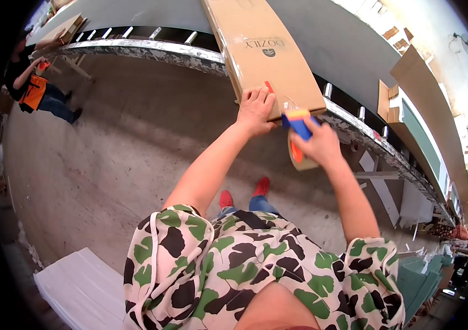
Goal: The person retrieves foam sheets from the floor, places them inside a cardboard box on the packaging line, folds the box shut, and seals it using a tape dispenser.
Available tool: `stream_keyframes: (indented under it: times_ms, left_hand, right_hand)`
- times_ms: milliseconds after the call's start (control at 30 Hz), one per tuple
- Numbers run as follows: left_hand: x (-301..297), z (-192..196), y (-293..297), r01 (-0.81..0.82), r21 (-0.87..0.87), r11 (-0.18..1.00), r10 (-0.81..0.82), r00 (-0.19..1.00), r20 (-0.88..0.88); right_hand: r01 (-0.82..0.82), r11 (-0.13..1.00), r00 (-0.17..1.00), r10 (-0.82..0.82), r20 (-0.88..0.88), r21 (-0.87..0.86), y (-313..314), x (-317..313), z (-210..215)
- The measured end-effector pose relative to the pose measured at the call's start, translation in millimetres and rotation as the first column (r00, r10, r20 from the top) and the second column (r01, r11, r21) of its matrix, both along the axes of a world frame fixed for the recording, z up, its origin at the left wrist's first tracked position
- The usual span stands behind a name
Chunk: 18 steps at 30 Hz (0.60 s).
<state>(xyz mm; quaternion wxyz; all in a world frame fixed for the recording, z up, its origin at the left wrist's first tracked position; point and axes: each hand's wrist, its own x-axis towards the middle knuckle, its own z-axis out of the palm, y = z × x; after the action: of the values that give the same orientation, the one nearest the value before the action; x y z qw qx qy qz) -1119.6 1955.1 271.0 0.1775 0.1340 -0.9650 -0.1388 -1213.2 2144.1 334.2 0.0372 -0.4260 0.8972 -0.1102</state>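
A long brown cardboard box (264, 52) lies over the roller conveyor, its near end sticking out toward me. My left hand (256, 111) grips that end near its left corner, fingers on the top face and thumb at the end edge. A small red strip (269, 87) shows on the box beside my fingers. In my right hand (320, 142) is a tape dispenser (300, 127), blue with a yellow edge, carrying a roll of tape. It is held at the box's near end, slightly blurred. Shiny clear tape (290, 103) shows on the top face there.
The conveyor's worn rail (179, 50) runs left and right of the box, with metal rollers (155, 33). At the far left a person (35, 82) stands by another box. Open cardboard (429, 104) leans at right. White sheets (82, 286) lie low left.
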Motion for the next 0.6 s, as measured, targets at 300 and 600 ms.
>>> stream_keyframes:
  times_ms: [300, 600]
  left_hand:
    - [-29.5, -5.5, -6.3, 0.444, -0.275, 0.853, -0.367, 0.884, 0.290]
    - [-60.0, 3.3, -12.3, 0.228, -0.176, 0.958, -0.180, 0.951, 0.253]
  right_hand:
    - [-0.020, 0.942, 0.980, -0.048, 0.194, 0.335, -35.3, -22.0, -42.1]
    - [0.065, 0.989, 0.609, -0.143, 0.780, 0.131, 16.3, -49.2, -72.0]
